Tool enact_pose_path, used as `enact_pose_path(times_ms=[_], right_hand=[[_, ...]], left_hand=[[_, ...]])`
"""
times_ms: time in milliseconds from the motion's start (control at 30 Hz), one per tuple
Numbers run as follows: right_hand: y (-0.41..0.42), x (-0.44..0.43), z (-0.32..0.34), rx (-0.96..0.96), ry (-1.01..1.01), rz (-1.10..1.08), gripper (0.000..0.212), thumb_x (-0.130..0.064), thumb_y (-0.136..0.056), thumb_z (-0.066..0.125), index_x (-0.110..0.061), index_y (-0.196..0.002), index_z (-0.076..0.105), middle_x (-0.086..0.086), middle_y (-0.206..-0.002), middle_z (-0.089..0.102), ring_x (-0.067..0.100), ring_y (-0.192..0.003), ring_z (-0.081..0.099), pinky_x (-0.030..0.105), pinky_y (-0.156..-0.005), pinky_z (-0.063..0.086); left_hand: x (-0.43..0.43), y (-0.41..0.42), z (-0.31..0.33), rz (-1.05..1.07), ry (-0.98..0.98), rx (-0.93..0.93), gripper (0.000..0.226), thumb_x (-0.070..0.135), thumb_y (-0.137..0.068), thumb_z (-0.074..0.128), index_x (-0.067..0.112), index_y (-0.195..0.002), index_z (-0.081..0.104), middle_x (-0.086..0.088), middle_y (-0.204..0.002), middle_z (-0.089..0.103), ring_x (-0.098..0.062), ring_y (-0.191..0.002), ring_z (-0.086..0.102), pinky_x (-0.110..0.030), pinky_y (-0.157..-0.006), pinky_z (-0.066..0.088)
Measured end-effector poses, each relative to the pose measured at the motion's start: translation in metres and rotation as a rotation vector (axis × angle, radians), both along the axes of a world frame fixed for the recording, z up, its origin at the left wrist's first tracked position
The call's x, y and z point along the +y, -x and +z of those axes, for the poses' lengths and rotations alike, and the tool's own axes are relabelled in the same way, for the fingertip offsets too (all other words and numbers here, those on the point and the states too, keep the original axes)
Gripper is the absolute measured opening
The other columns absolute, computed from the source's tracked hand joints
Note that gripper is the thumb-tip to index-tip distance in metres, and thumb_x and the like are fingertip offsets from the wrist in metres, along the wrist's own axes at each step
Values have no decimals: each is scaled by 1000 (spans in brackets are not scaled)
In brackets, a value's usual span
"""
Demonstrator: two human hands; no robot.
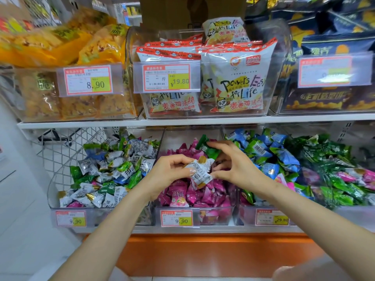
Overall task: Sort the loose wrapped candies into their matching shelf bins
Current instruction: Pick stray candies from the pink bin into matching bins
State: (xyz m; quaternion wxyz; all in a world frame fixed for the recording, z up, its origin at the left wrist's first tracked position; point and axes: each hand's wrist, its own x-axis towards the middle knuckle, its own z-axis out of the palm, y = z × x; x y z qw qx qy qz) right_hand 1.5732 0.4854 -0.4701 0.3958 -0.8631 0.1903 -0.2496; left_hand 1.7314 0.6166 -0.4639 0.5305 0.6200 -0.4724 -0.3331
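So, left hand (166,173): curled; a white candy (199,171) is pinched btwn thumb & fingertips.
Right hand (239,165): half curled; a green candy (207,148) is held at the upper fingertips. The thumb is set just beside the white candy; contact can't be told.
White candy: held over the pink candies (215,187), approx. ctr of the middle bin (221,220). More than one white wrapper may be bunched there; not clear.
Green candy: raised toward the back of the middle bin, above the pink candies.
Middle bin: clear plastic, on the lower shelf, filled w/ pink candies. A middle tag (176,218) marked 9.90 is clipped on the front.
Left bin (53,185): mixed contents; white, green, blue & a few pink wrappers are seen. The left tag (71,219) is marked 9.90.
Right bin (246,217): mostly blue & green wrappers, some pink near the front. The right tag (272,217) is marked 29.80.
Far right: a green heap (324,157) w/ pink & white pieces mixed in at its lower edge.
Upper shelf (81,125): three clear bins are carried. Yellow bags (97,47) are at left, white-and-red bags (235,88) in the ctr, dark blue bags (324,98) at right.
Wire rack (60,151): seen behind & left of the left bin.
Orange panel (203,254): fitted under the lower shelf, btwn the two forearms.
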Motion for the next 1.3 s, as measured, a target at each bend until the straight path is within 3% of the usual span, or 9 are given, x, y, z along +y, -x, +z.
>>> enact_pose_path(times_ms=[200,300,433,567,767,967,1067,1200,1300], right_hand=[[9,-2,5,-140,38,-121,37,-23,-81,71,-32,-115,59,-7,-105,55,9,-81,63,23,-82,51],[12,-4,2,-203,92,-192,22,-23,-82,70,-32,-101,66,-14,-95,59,13,-82,62,35,-84,51],[16,-8,0,-216,244,-252,24,-17,-82,70,-32,-99,64,-18,-93,59,-2,-76,52,21,-73,41],[24,-12,2,-184,223,-304,36,-17,-84,69,-23,-118,60,-15,-106,60,4,-72,55,25,-71,48],[41,-16,1,-179,217,-330,26,-16,-84,68,-26,-107,63,-11,-98,61,6,-68,53,11,-66,40],[60,-25,-1,-168,314,-354,25,-12,-82,70,-21,-106,65,-10,-102,60,2,-90,52,5,-76,35],[77,-41,0,-149,431,-481,26,-8,-80,71,-12,-106,68,-5,-96,60,12,-92,52,17,-78,36],[118,-78,3,-100,536,-843,20,-1,-80,67,4,-99,64,23,-92,60,37,-92,54,32,-74,33],[147,-105,0,166,438,-966,30,-1,-84,61,4,-113,61,32,-101,59,45,-93,55,43,-77,42]], left_hand=[[9,-9,10,91,17,-96,15,3,-80,68,17,-84,68,9,-99,68,-2,-82,65,-11,-72,49],[16,-19,14,314,87,-358,14,10,-80,70,23,-82,67,9,-93,67,-8,-81,63,-17,-73,50],[19,-40,16,668,183,-820,8,6,-82,66,6,-89,70,-4,-88,62,-12,-72,51,-12,-63,33],[10,-71,11,781,121,-952,12,-3,-81,63,-3,-92,67,-23,-102,61,-35,-87,58,-25,-74,36],[-7,-103,-6,687,-115,-883,20,9,-88,59,2,-106,57,-21,-102,61,-38,-89,60,-38,-70,45],[-17,-99,-10,552,-377,-1009,37,33,-99,40,16,-127,55,-13,-132,54,-31,-124,41,-40,-97,32],[-22,-81,-13,567,-330,-1058,44,37,-101,30,14,-130,54,-8,-144,43,-32,-132,29,-42,-105,19],[-20,-61,-9,571,-129,-1159,52,37,-88,34,4,-115,63,-18,-132,51,-42,-120,39,-55,-97,29],[-20,-43,-5,490,-58,-1139,42,31,-86,44,4,-109,66,-19,-124,55,-43,-115,41,-54,-93,34]])
